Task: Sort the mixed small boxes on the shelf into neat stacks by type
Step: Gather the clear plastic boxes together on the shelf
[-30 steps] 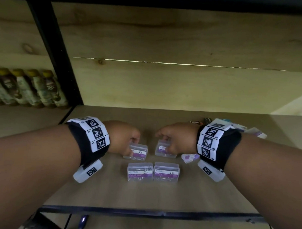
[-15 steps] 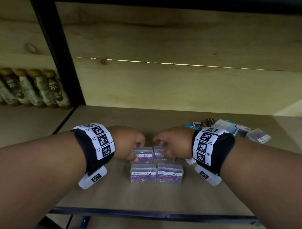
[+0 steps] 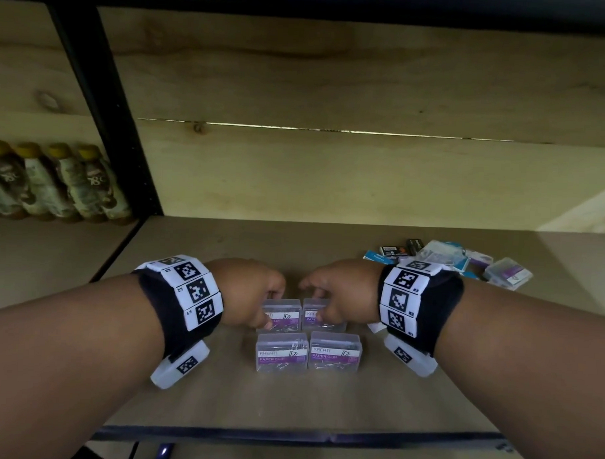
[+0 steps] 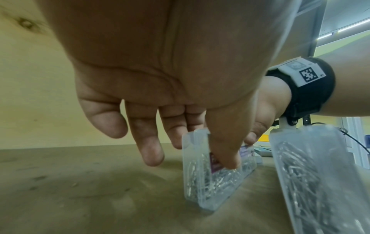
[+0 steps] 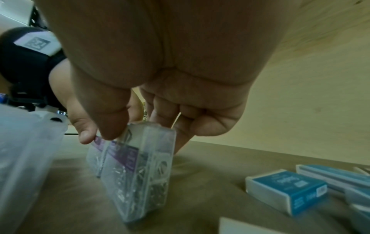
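Observation:
Several clear paper-clip boxes with purple labels stand in two rows on the wooden shelf (image 3: 220, 391). The front pair, one box (image 3: 281, 352) beside another box (image 3: 335, 350), stands free. My left hand (image 3: 254, 296) pinches the back left box (image 3: 284, 314) (image 4: 208, 177) between thumb and fingers. The back right box (image 3: 317, 314) (image 5: 140, 171) is pinched by my right hand (image 3: 340, 296) and touches its neighbour. In the wrist views both boxes rest on the shelf, each with a thumb on its front face.
A loose pile of mixed small boxes (image 3: 464, 262), blue, black and clear, lies at the back right; blue boxes (image 5: 288, 188) lie just right of my right hand. Bottles (image 3: 56, 183) stand in the left bay beyond a black post (image 3: 103, 109). The shelf's front edge (image 3: 304, 435) is near.
Both hands have drawn the two back boxes together and toward the front pair; the boxes, apart a second ago, now stand side by side.

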